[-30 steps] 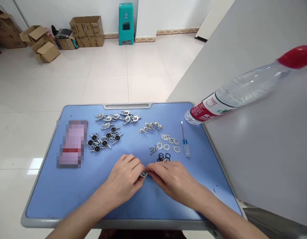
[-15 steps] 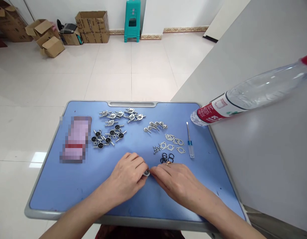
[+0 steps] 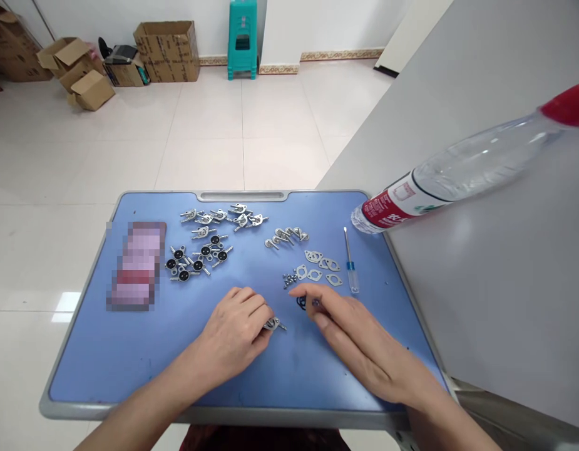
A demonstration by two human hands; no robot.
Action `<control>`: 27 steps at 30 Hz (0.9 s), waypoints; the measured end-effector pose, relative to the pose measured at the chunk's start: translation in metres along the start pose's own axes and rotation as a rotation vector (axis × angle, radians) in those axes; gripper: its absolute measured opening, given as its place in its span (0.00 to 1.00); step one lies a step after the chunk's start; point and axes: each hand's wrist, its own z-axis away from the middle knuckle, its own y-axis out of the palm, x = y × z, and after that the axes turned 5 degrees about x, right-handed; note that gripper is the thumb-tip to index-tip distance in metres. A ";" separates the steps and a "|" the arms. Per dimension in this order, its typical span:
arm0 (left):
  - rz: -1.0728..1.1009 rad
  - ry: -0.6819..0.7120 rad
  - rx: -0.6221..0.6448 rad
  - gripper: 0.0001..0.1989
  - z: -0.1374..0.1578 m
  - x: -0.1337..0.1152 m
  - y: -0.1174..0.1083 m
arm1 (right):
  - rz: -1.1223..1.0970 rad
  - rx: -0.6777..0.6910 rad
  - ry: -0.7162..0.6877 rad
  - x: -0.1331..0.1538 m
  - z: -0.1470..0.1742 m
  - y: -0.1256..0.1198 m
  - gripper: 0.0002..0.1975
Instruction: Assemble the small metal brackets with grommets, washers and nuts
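Observation:
My left hand is closed around a small metal valve body, its oval face and a thin pipe stub showing past the fingertips. To the right, my right hand has thumb and index finger apart, with nothing visible between them. It hovers by the black O-rings and partly hides them. Just beyond lie tiny screws and flat metal plates with a hole in the middle. Several small metal levers are grouped behind these.
Valve bodies with black discs lie at left, other metal valve bodies behind them. A screwdriver and a tall plastic bottle are at right. A blurred pinkish object lies near the left edge of the blue table.
My right hand has drawn away from the valve body to the right and its fingers have opened. My left hand keeps hold of the valve body, and its pipe stub now shows. The view shifted slightly.

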 end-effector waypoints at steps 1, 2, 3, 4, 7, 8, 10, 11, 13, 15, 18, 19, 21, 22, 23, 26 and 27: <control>0.004 0.002 0.000 0.04 0.000 0.000 -0.001 | -0.064 0.030 0.056 0.000 0.001 -0.003 0.16; 0.006 0.002 0.000 0.05 -0.001 0.000 -0.001 | -0.130 0.058 0.100 0.000 0.000 -0.004 0.16; 0.006 0.002 0.000 0.05 -0.001 -0.001 -0.002 | -0.202 0.076 0.134 -0.001 0.000 -0.005 0.16; 0.006 0.002 0.001 0.05 -0.001 -0.001 -0.002 | -0.275 0.082 0.153 -0.002 -0.001 -0.005 0.14; 0.002 -0.004 0.000 0.06 -0.001 -0.001 -0.002 | -0.449 0.020 0.149 -0.005 -0.006 -0.004 0.10; -0.002 -0.004 0.000 0.05 -0.001 -0.001 -0.002 | -0.475 -0.014 0.134 -0.006 -0.007 -0.004 0.10; -0.012 0.001 -0.005 0.05 -0.001 -0.001 -0.002 | -0.468 -0.101 0.086 -0.006 -0.008 -0.005 0.10; -0.016 0.003 -0.008 0.05 -0.001 -0.001 -0.002 | -0.445 -0.147 0.056 -0.005 -0.009 -0.005 0.10; -0.023 0.007 -0.013 0.05 -0.001 -0.001 -0.002 | -0.393 -0.219 0.012 -0.005 -0.009 -0.005 0.09; -0.028 0.003 -0.012 0.05 -0.001 -0.001 -0.002 | -0.357 -0.262 0.000 -0.004 -0.009 -0.002 0.09; -0.026 0.000 -0.013 0.04 -0.001 -0.001 -0.002 | -0.327 -0.286 -0.026 -0.003 -0.009 0.003 0.07; -0.026 0.001 -0.016 0.04 -0.001 -0.001 -0.002 | -0.314 -0.286 -0.049 -0.003 -0.009 0.006 0.07; -0.030 0.002 -0.018 0.04 0.000 -0.001 -0.002 | -0.289 -0.269 -0.102 -0.003 -0.009 0.009 0.06; -0.033 0.001 -0.016 0.04 0.000 -0.001 -0.002 | -0.279 -0.262 -0.124 -0.003 -0.009 0.010 0.07; -0.036 -0.001 -0.012 0.04 0.000 -0.001 -0.002 | -0.268 -0.256 -0.143 -0.003 -0.010 0.011 0.06; -0.043 -0.003 -0.005 0.04 -0.001 -0.001 -0.003 | -0.243 -0.240 -0.179 -0.003 -0.011 0.011 0.06; -0.047 -0.001 -0.006 0.04 -0.001 -0.002 -0.003 | -0.237 -0.234 -0.189 -0.003 -0.012 0.011 0.07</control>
